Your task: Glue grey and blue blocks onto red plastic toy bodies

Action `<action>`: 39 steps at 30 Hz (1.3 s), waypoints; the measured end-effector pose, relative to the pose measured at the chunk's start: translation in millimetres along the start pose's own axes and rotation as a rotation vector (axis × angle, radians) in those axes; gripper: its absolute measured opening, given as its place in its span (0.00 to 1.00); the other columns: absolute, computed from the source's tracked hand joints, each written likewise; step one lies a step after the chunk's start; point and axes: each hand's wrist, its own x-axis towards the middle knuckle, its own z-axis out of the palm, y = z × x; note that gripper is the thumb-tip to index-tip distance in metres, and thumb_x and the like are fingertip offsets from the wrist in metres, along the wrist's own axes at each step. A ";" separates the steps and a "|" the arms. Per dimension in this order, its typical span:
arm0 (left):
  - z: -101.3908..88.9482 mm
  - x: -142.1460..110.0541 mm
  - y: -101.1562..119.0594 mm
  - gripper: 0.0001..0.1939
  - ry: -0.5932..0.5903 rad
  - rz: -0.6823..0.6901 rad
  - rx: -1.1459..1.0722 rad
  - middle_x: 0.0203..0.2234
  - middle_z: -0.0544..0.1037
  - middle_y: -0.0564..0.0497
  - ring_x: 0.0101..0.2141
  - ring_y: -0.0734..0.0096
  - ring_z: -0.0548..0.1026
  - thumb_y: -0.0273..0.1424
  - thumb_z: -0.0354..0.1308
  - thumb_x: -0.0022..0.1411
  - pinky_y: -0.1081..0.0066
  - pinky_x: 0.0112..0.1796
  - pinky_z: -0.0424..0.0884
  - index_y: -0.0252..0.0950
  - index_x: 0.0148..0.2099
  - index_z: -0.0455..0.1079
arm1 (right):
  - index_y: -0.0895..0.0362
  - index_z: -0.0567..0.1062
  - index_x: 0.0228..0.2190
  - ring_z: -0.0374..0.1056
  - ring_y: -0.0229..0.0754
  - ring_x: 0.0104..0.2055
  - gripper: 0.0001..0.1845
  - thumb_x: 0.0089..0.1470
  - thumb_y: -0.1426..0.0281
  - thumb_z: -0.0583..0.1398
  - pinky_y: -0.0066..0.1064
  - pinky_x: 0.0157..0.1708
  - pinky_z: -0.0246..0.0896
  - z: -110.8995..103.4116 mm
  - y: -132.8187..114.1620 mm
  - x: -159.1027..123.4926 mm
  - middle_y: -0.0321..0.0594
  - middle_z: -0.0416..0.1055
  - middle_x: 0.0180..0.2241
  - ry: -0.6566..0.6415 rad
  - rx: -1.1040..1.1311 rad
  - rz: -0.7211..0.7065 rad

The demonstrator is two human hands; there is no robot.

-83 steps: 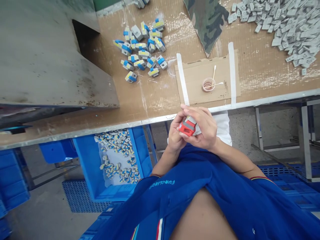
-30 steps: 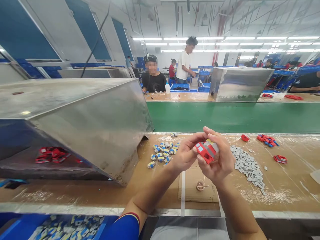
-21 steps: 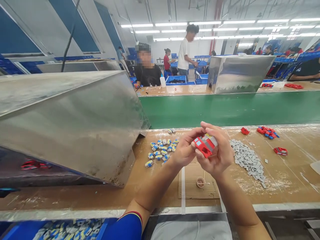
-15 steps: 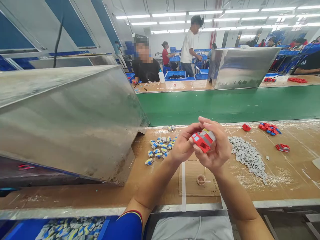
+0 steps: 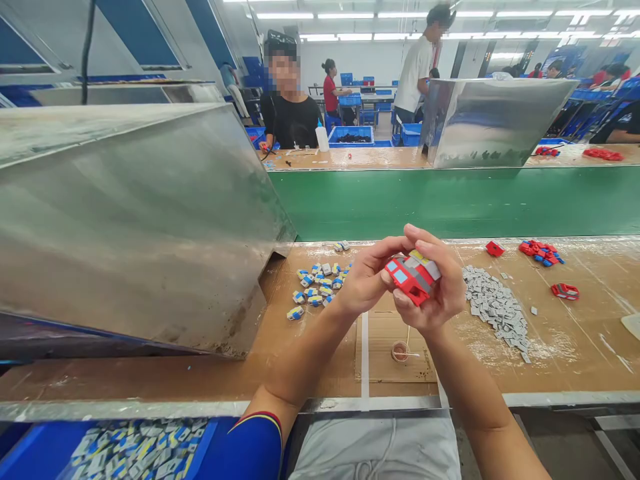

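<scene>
Both hands hold one small red toy vehicle with light blue windows, a grey band and a grey and yellow top piece. My left hand is closed on its left side, thumb near the windows. Around its right side my right hand is wrapped, fingertips at the top. Left of the hands lies a cluster of grey, blue and yellow toy pieces. To the right spreads a heap of small flat grey pieces. Below the hands, a small round pot with a thin stick across it sits on a cardboard sheet.
A large metal housing takes up the left side. Beyond the bench runs a green conveyor belt. Red toy bodies lie at the right. A blue bin of pieces stands at the lower left. A co-worker sits opposite.
The view has shifted slightly. Both hands still hold the toy vehicle, which is turned a little so more of its windows and top show. The standing person in the background has moved right.
</scene>
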 end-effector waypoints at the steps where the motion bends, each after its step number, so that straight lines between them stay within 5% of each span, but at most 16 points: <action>1: -0.5 0.0 -0.4 0.29 0.002 -0.004 0.006 0.38 0.81 0.47 0.36 0.66 0.78 0.53 0.73 0.54 0.68 0.42 0.76 0.38 0.49 0.81 | 0.53 0.69 0.63 0.78 0.54 0.55 0.31 0.65 0.52 0.60 0.50 0.46 0.83 0.1 0.0 0.0 0.51 0.78 0.55 0.001 0.023 -0.001; 39: 0.0 1.3 -0.7 0.28 -0.033 -0.007 -0.042 0.40 0.81 0.47 0.37 0.69 0.77 0.53 0.74 0.54 0.71 0.41 0.75 0.39 0.48 0.82 | 0.54 0.72 0.60 0.80 0.52 0.52 0.29 0.65 0.52 0.61 0.49 0.45 0.83 3.4 -2.9 0.0 0.50 0.80 0.51 0.045 0.000 0.017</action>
